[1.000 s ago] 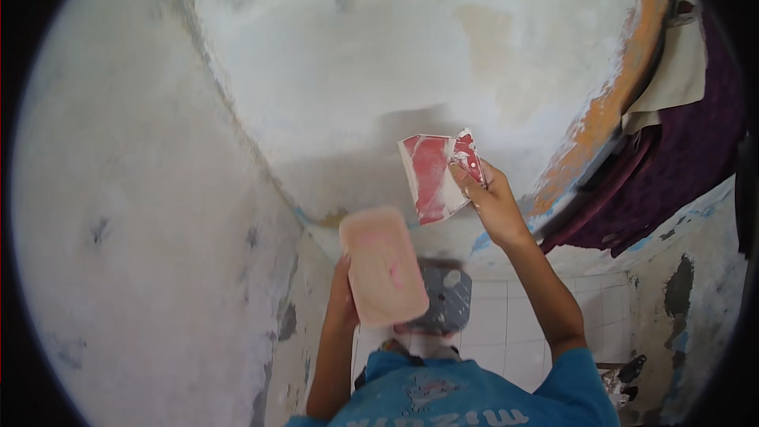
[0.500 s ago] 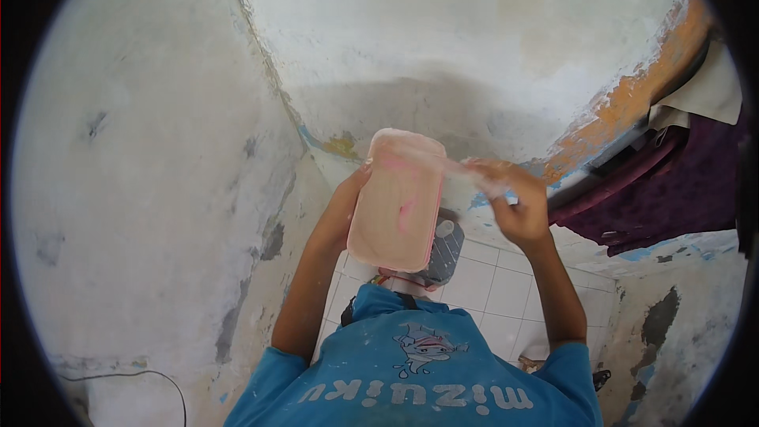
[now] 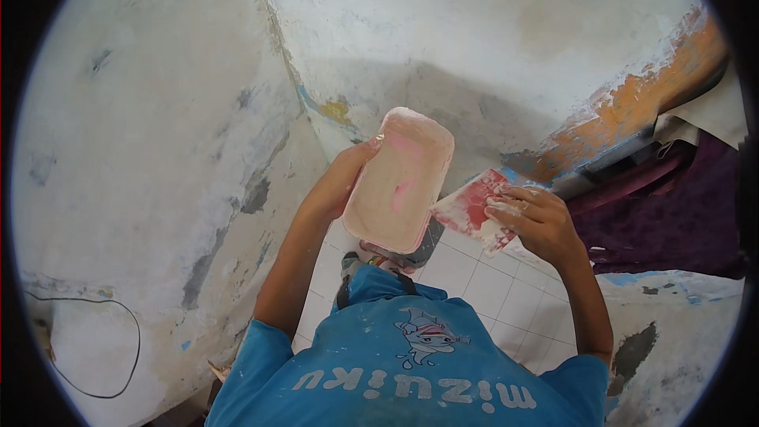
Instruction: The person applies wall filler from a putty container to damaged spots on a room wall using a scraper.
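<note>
My left hand (image 3: pixel 353 176) grips the left side of a pink plastic tray (image 3: pixel 393 213), its fingers partly hidden beneath. A pale, whitish film of putty coats the inside of the tray, with pink showing through in streaks. In my right hand (image 3: pixel 540 220) is a flat red putty scraper (image 3: pixel 477 204), smeared with white putty and pinched between thumb and fingers. The scraper's left corner comes up close to the tray's right edge; whether they touch I cannot tell. White putty also marks the right fingers.
Patchy walls (image 3: pixel 158 126) meet in a corner ahead, with an orange bare strip (image 3: pixel 632 111) at right. Dark purple cloth (image 3: pixel 672 205) hangs on the right. Below lie white floor tiles (image 3: pixel 490 289) and a grey container (image 3: pixel 427 247), partly hidden. A thin cable (image 3: pixel 138 340) loops at lower left.
The scraper, blurred over the tray's upper right before, has moved down and right, off the tray, and now shows its flat red face. The tray has tilted slightly clockwise.
</note>
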Action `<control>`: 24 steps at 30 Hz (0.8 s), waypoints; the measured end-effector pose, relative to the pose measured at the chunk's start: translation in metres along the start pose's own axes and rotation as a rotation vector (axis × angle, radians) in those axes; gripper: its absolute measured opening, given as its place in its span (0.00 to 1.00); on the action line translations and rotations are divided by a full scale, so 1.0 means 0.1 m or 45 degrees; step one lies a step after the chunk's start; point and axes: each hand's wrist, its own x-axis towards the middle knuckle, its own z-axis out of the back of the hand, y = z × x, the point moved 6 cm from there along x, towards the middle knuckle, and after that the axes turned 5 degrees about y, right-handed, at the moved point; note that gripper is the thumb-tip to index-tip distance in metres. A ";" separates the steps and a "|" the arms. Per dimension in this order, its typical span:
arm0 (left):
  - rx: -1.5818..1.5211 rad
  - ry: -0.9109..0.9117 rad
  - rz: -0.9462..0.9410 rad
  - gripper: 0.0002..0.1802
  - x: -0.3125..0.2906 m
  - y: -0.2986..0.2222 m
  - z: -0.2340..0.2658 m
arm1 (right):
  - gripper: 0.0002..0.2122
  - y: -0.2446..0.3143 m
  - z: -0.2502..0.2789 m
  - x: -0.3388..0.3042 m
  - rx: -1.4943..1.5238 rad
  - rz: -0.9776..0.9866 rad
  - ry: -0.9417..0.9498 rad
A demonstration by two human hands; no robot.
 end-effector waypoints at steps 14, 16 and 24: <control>0.931 0.043 -0.101 0.41 0.11 0.12 -0.70 | 0.12 -0.46 0.05 -0.03 0.523 -0.859 0.205; 1.008 0.008 -0.091 0.44 0.15 0.18 -0.70 | 0.13 -0.43 -0.18 -0.09 0.614 -0.827 0.245; 1.003 0.007 0.025 0.41 0.25 0.29 -0.67 | 0.20 -0.16 -1.12 -0.18 1.180 -0.884 0.453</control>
